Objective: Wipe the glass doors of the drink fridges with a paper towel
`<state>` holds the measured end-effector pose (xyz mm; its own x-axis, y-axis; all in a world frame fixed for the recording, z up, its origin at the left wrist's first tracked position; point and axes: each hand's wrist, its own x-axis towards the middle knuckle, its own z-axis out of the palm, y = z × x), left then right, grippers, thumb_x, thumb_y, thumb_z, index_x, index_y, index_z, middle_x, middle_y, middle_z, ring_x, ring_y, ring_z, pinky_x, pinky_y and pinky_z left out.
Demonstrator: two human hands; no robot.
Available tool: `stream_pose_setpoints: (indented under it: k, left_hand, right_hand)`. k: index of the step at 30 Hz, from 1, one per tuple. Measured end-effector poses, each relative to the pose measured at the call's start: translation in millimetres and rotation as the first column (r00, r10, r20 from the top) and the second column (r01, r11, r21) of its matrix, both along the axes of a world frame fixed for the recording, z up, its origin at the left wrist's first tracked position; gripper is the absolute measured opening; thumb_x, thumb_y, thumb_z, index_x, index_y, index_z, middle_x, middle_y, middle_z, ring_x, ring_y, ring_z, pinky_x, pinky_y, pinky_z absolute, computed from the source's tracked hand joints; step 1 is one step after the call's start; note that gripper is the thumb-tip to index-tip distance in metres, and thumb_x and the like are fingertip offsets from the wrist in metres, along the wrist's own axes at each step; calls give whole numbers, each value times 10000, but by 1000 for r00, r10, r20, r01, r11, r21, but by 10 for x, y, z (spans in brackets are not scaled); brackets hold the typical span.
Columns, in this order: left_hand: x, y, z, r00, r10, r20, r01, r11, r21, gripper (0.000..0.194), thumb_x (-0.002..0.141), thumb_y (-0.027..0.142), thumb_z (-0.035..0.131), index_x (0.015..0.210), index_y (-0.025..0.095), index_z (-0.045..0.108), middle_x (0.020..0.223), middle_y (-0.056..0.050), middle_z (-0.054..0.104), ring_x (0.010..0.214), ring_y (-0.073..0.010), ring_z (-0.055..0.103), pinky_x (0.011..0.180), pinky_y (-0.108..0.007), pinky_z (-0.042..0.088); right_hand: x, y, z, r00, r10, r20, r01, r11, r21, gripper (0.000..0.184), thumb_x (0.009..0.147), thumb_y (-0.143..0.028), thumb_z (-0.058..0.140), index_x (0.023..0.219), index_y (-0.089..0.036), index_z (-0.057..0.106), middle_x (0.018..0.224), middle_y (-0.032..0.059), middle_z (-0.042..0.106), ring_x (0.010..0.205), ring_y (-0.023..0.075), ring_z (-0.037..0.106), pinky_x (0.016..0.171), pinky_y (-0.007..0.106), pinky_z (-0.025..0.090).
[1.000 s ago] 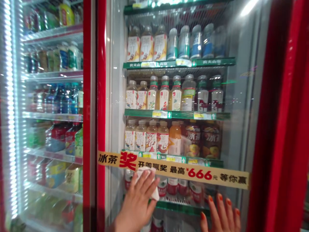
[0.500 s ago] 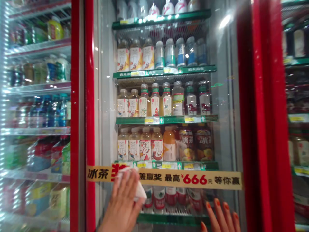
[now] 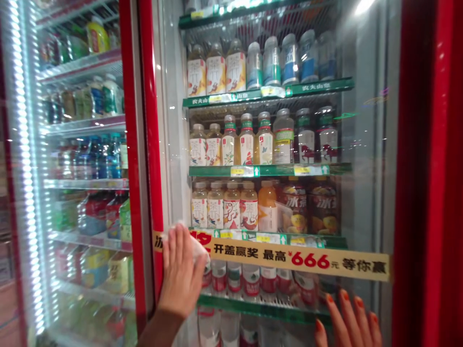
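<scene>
My left hand [image 3: 183,272] lies flat over a folded white cloth [image 3: 198,246], pressing it to the glass door [image 3: 365,202] of a drinks fridge. Beneath the cloth is the left part of a gold strip [image 3: 338,272] with black and red lettering, and some characters are covered. Low on the right, my right hand [image 3: 347,320] has its orange-nailed fingers spread, with nothing in it. It is at the glass below the strip; whether the fingertips touch cannot be made out.
Behind the glass, bottles [image 3: 231,207] stand in rows on shelves with green edges [image 3: 224,170]. A red upright frame [image 3: 144,120] borders the door on the left. Further left is another lit fridge with drinks [image 3: 97,164]. A red panel [image 3: 448,168] stands at the right.
My left hand has slid the cloth left along the strip, toward the door's left edge, uncovering characters. The view has shifted left and slightly down. My right hand remains spread at lower right.
</scene>
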<state>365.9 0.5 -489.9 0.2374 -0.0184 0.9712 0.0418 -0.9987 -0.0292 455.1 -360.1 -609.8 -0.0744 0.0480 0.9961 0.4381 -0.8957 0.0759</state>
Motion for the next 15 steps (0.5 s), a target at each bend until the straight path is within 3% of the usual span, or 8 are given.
stream_pose_setpoints:
  k: [2, 3, 4, 7, 9, 11, 13, 15]
  left_hand:
    - [41, -79, 71, 1000, -2, 29, 7, 986, -165, 815, 1102, 368, 392, 1769, 158, -26, 1865, -139, 28, 1746, -289, -9, 1437, -601, 59]
    - [55, -193, 10, 999, -9, 34, 15, 984, -176, 822, 1104, 371, 402, 1768, 153, -30, 1861, -152, 36, 1747, -293, -15, 1434, -618, 63]
    - [58, -331, -111, 999, -18, 27, 22, 989, -146, 832, 1101, 380, 422, 1768, 143, -14, 1858, -157, 60, 1748, -287, -7, 1436, -610, 60]
    - [0, -619, -575, 995, -80, -55, 86, 989, 121, 826, 1087, 478, 488, 1765, 135, 163, 1856, -119, 154, 1751, -259, 68, 1450, -493, 32]
    - [-27, -558, -674, 995, -69, -65, 79, 984, 158, 821, 1085, 492, 498, 1756, 122, 205, 1860, -114, 148, 1752, -255, 62, 1447, -457, 12]
    - [0, -369, -495, 999, -34, -23, 34, 999, 23, 814, 1095, 427, 475, 1763, 114, 131, 1864, -141, 103, 1753, -274, 20, 1445, -513, 19]
    - [49, -229, -182, 999, -2, 42, 9, 989, -150, 810, 1103, 363, 434, 1766, 117, 39, 1862, -173, 69, 1751, -308, -2, 1434, -610, 57]
    - [69, -228, 25, 997, 10, 76, 4, 984, -176, 812, 1101, 344, 427, 1764, 109, 21, 1859, -190, 73, 1750, -332, 11, 1426, -646, 89]
  right_hand:
    - [-48, 25, -10, 998, 47, -52, -44, 998, 48, 778, 1000, -341, 647, 1726, -325, 368, 1788, 2, 366, 1665, 357, 359, 1385, 656, 259]
    - [-75, 38, -12, 994, 71, -80, -65, 995, 73, 779, 1003, -367, 655, 1725, -343, 365, 1790, -4, 362, 1662, 372, 361, 1378, 679, 258]
    - [-99, 49, -13, 991, 90, -103, -80, 993, 92, 781, 1004, -385, 663, 1724, -356, 363, 1794, -7, 357, 1661, 383, 360, 1373, 693, 256]
    - [-130, 56, -21, 987, 103, -123, -92, 992, 88, 773, 1013, -391, 663, 1724, -363, 361, 1800, -8, 350, 1668, 378, 348, 1377, 686, 244]
    - [-126, 45, -25, 987, 98, -124, -91, 994, 64, 772, 1018, -385, 652, 1728, -352, 352, 1806, -1, 337, 1676, 372, 330, 1381, 683, 235]
    - [-124, 41, -21, 989, 89, -117, -84, 995, 47, 772, 1022, -385, 643, 1732, -340, 343, 1810, 5, 325, 1681, 366, 318, 1384, 677, 228]
    - [-135, 52, -8, 991, 88, -105, -83, 995, 54, 756, 1033, -401, 630, 1731, -338, 347, 1807, -4, 326, 1684, 347, 314, 1395, 649, 220]
    - [-149, 72, 5, 989, 111, -96, -103, 991, 85, 728, 1045, -438, 614, 1723, -353, 364, 1797, -27, 343, 1684, 324, 319, 1407, 614, 207]
